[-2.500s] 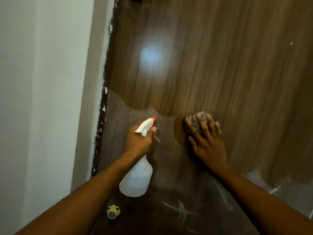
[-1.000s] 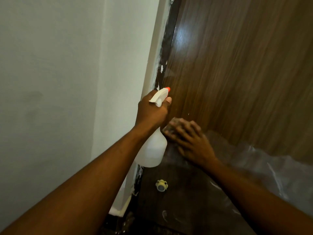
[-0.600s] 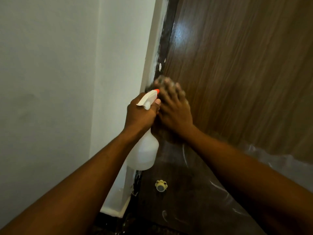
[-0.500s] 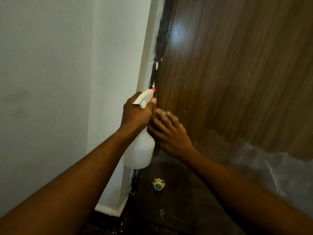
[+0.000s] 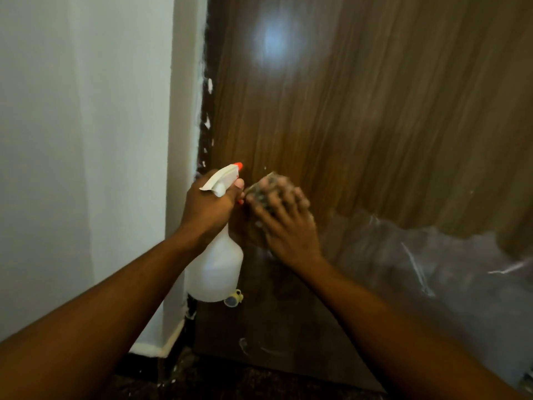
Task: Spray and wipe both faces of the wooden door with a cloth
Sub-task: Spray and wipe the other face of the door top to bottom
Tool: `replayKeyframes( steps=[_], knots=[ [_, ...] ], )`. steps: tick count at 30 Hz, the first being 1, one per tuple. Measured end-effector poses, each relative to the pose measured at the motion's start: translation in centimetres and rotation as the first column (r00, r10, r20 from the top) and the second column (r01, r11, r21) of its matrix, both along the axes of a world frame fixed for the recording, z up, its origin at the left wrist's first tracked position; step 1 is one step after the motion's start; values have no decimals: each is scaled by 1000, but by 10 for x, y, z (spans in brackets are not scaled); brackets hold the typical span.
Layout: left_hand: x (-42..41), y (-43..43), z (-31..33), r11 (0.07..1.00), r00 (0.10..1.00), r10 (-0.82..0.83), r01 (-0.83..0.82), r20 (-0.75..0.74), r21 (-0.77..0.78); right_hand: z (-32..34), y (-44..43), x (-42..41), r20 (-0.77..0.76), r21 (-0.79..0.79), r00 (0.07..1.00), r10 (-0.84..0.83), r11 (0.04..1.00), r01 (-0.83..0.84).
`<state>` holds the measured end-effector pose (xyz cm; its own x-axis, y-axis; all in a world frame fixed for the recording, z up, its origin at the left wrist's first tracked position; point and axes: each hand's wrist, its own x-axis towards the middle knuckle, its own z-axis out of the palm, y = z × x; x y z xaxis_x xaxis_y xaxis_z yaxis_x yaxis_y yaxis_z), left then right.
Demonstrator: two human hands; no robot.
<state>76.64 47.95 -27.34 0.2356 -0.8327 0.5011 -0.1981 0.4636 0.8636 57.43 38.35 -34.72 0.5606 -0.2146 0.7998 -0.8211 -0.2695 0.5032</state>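
The wooden door point(image 5: 360, 116) fills the right of the view, brown grained and glossy. My left hand point(image 5: 209, 207) grips the neck of a white spray bottle point(image 5: 217, 264) with an orange nozzle tip, held upright close to the door's left edge. My right hand point(image 5: 284, 220) lies flat with spread fingers on a small dark cloth point(image 5: 261, 190) and presses it against the door just right of the bottle. The cloth and fingers are blurred. Most of the cloth is hidden under the hand.
A white wall and door frame point(image 5: 178, 140) stand at the left, with chipped paint along the dark gap. Clear plastic film point(image 5: 418, 255) covers the door's lower part. A small yellow-rimmed door stopper point(image 5: 233, 298) sits low on the door. Dark floor lies below.
My right hand with the cloth has gone from mid-door to the left edge, rubbed up and down there, and now sits slightly right of the bottle. The left hand kept hold of the bottle.
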Motion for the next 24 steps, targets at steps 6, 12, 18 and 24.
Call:
replayKeyframes(
  steps=[6,12,18,24],
  knots=[
    [-36,-2,-19,995,995,-100,100,8,3,-72,23,-90,-132,79,991,-9,997,20],
    [-76,0,-43,989,991,-132,134,-37,56,-8,38,-116,419,59,880,-224,974,219],
    [-116,2,-52,980,981,-180,185,-70,72,-39,29,-127,35,61,999,-33,998,31],
    [-172,13,-51,971,973,-213,221,-88,96,-79,63,-228,292,135,936,-198,977,164]
  ],
)
